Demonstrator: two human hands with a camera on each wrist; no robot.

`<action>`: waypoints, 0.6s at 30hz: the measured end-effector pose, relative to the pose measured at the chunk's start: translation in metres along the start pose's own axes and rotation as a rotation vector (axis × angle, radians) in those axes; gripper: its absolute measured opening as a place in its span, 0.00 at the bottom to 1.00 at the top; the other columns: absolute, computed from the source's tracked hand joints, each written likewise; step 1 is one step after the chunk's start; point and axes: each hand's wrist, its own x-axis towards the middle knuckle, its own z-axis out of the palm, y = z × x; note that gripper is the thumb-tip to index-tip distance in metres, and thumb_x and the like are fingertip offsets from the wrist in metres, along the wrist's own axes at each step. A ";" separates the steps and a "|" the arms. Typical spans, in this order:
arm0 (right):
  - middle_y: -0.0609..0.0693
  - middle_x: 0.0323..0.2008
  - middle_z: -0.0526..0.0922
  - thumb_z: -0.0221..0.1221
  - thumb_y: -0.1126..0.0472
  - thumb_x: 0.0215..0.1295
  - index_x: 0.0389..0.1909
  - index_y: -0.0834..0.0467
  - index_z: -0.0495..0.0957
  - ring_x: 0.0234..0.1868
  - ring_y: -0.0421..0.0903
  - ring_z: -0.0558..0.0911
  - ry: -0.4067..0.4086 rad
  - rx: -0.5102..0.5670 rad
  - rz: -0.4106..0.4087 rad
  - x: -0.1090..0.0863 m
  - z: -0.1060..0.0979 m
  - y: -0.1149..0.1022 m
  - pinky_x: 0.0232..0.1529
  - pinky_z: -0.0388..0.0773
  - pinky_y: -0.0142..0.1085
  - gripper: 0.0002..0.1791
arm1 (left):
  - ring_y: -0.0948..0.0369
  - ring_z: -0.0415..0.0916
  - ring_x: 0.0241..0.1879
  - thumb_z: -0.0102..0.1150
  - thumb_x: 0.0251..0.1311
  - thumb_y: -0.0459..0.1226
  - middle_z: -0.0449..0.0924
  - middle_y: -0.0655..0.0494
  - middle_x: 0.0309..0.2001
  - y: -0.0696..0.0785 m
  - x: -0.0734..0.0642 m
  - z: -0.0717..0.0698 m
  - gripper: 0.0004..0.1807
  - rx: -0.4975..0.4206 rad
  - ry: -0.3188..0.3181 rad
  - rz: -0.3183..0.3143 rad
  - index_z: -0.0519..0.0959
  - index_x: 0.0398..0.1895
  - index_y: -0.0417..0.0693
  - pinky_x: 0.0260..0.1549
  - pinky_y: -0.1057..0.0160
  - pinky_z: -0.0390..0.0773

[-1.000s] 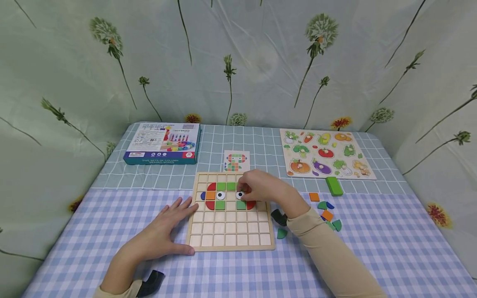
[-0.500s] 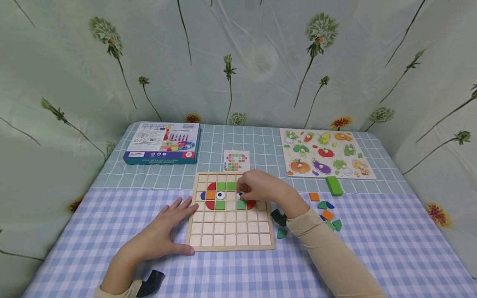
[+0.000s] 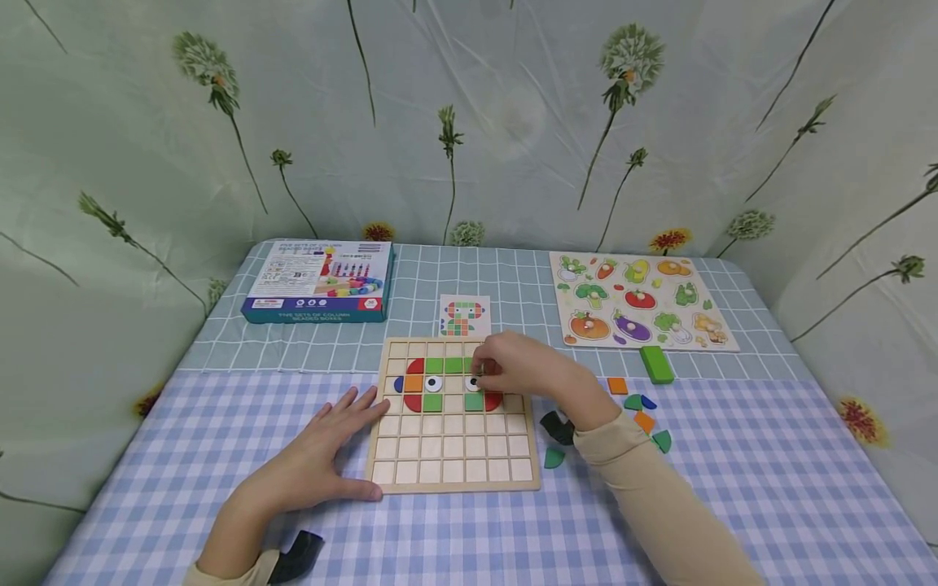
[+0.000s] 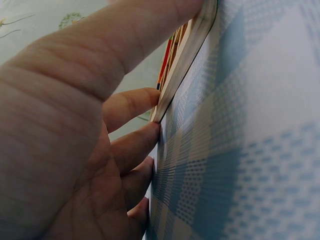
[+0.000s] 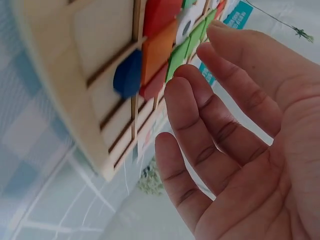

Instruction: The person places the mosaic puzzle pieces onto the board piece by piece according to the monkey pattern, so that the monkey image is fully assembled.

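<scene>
A wooden grid board lies on the checked cloth, with red, green and orange tiles and two white eye tiles in its upper rows. My left hand rests at the board's left edge, thumb near the lower corner and fingers spread; the left wrist view shows the fingertips against the wooden edge. Over the right-hand eye tile is my right hand, partly covering the tiles there. In the right wrist view its loosely bent fingers hold nothing, near a blue half-round tile and an orange square.
Loose green, blue and orange tiles lie right of the board, with a green quarter tile nearer. A pattern card sits behind the board. Further back are a box, a vegetable puzzle and a green block.
My right hand has shifted slightly right and come off the right-hand eye tile, so more of that tile and a green tile above it show. My left hand has stayed still.
</scene>
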 end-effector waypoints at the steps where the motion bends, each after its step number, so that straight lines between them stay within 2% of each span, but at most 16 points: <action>1: 0.43 0.31 0.85 0.68 0.59 0.72 0.40 0.54 0.88 0.33 0.39 0.78 0.007 0.002 0.005 -0.003 -0.001 0.002 0.39 0.80 0.32 0.03 | 0.36 0.45 0.86 0.82 0.42 0.66 0.56 0.46 0.86 0.000 0.000 0.000 0.63 0.001 -0.005 -0.006 0.66 0.83 0.57 0.79 0.23 0.44; 6: 0.44 0.34 0.84 0.68 0.57 0.74 0.45 0.53 0.89 0.36 0.40 0.78 0.035 0.033 0.081 -0.028 -0.013 0.011 0.40 0.79 0.34 0.06 | 0.36 0.44 0.87 0.82 0.42 0.66 0.55 0.47 0.87 0.001 0.001 0.000 0.64 -0.002 -0.018 -0.018 0.66 0.83 0.58 0.80 0.23 0.43; 12: 0.45 0.39 0.87 0.69 0.56 0.73 0.53 0.56 0.88 0.40 0.42 0.80 0.053 0.042 0.176 -0.062 -0.028 0.024 0.46 0.83 0.36 0.12 | 0.35 0.46 0.86 0.81 0.41 0.68 0.57 0.45 0.86 -0.002 0.000 -0.001 0.64 0.011 -0.001 0.008 0.66 0.83 0.57 0.78 0.22 0.45; 18: 0.45 0.39 0.87 0.70 0.58 0.72 0.54 0.58 0.87 0.42 0.43 0.81 0.070 0.066 0.238 -0.098 -0.032 0.040 0.49 0.86 0.42 0.14 | 0.35 0.45 0.86 0.81 0.42 0.68 0.57 0.46 0.86 -0.001 0.001 0.000 0.64 0.010 -0.008 -0.008 0.66 0.83 0.58 0.79 0.23 0.44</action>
